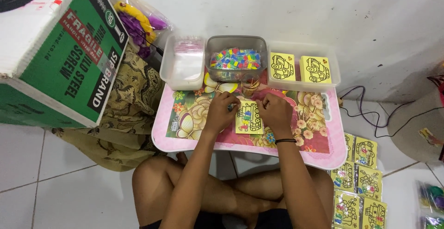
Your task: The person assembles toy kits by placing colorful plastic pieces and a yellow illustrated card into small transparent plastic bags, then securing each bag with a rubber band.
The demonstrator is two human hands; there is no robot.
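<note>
A yellow card with a black vehicle outline [249, 118] lies on the small pink flowered table [185, 118]. My left hand [222, 111] rests at the card's upper left, fingers curled onto its top edge. At the card's right side my right hand [275, 112], with a black band on its wrist, has its fingers bent against the upper right corner. What the fingertips pinch is too small to tell. A clear tub of small coloured pieces [236, 58] stands just behind the hands.
A white tub [182, 62] stands at the back left, and a tray with two stacks of yellow cards [303, 68] at the back right. A green and white carton [60, 53] is on the left. Finished packets [358, 182] lie on the floor at right, near a cable [370, 113].
</note>
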